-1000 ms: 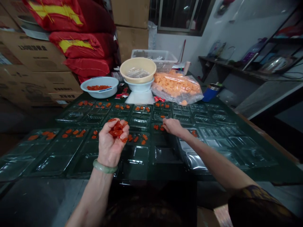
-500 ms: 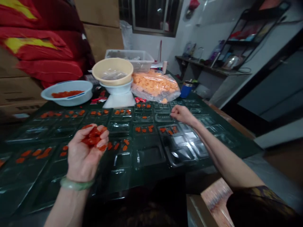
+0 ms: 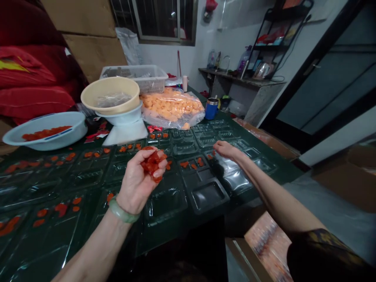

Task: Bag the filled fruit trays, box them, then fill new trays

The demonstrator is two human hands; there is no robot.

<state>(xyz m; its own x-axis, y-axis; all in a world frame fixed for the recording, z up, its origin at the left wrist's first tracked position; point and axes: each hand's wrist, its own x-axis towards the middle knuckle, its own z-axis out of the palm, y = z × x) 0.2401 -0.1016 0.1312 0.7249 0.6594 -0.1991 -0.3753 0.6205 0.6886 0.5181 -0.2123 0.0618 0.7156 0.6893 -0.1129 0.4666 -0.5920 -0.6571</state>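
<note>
Cardboard boxes (image 3: 94,53) and red bundles (image 3: 35,98) stacked at back left; window (image 3: 158,21) behind, stone counter (image 3: 223,74) with kettle (image 3: 263,70) at far right. Blue cup (image 3: 211,111) stands upright on the green table (image 3: 286,168), just beyond the trays. Red wrappers (image 3: 154,128) and a white sheet (image 3: 126,134) lie between the trays and the bowls. Left hand (image 3: 141,182) and forearm block part of the nearer trays; right hand (image 3: 227,149) covers part of one on the right. Containers: light blue basin (image 3: 75,131), far left, holds a heap of orange-red pieces; cream basin (image 3: 123,102) with clear plastic packs sits on a blue bowl (image 3: 126,116), hiding part of a white basket (image 3: 152,84) behind; clear bag (image 3: 170,105) full of pale orange pieces beside them. Clear trays (image 3: 208,194) in rows, many with a few orange-red pieces in their small compartments, large compartments mostly bare. Left hand, green bracelet (image 3: 123,211) at its wrist, is cupped, fingers curled around a clump of orange-red pieces (image 3: 152,164), above the trays. Right hand: fingers bent down by pieces in a tray; can't tell whether the tips are pinching one.
</note>
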